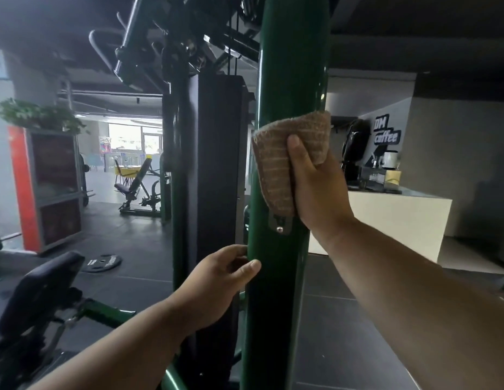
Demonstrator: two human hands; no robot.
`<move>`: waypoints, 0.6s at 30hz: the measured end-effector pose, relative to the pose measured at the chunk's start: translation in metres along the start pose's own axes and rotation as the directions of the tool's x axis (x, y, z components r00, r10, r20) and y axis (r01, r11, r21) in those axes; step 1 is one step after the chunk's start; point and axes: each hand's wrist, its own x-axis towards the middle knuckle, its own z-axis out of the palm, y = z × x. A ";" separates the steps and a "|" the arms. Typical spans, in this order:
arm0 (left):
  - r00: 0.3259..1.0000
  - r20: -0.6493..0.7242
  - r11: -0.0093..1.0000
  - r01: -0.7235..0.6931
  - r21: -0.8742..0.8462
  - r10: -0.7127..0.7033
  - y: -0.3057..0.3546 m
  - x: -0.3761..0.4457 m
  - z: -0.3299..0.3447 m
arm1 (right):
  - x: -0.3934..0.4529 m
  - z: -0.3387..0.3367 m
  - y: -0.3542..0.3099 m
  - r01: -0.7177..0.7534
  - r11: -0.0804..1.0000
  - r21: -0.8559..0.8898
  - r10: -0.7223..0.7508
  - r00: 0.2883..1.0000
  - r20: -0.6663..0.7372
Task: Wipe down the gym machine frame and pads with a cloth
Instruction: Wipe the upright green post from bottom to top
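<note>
A thick green upright post (290, 80) of the gym machine frame rises through the middle of the head view. My right hand (315, 187) grips a folded brown cloth (276, 167) and presses it against the post at about mid height, just above a small metal bracket (280, 223). Lower down, my left hand (220, 282) curls round the left side of the same post, thumb in front. A black seat pad (37, 291) of the machine sits at the lower left.
A black weight-stack housing (214, 164) stands just behind the post. A weight plate (103, 262) lies on the dark floor at left, near a red-edged cabinet (48, 190). Another bench machine (138, 187) stands further back. A white coffee counter (397, 218) is at right.
</note>
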 end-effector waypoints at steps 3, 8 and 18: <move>1.000 0.013 1.000 0.005 -0.026 -0.005 0.005 0.000 -0.003 | -0.010 -0.004 0.008 -0.003 1.000 -0.019 0.004 0.999 0.054; 0.997 -0.058 0.994 -0.048 -0.095 0.042 0.033 0.011 -0.002 | 0.021 -0.010 -0.027 -0.039 0.997 -0.068 0.046 0.993 0.106; 0.993 -0.102 0.991 -0.071 -0.115 0.060 0.071 0.037 -0.011 | 0.092 -0.001 -0.075 0.023 0.997 -0.071 -0.023 1.000 0.004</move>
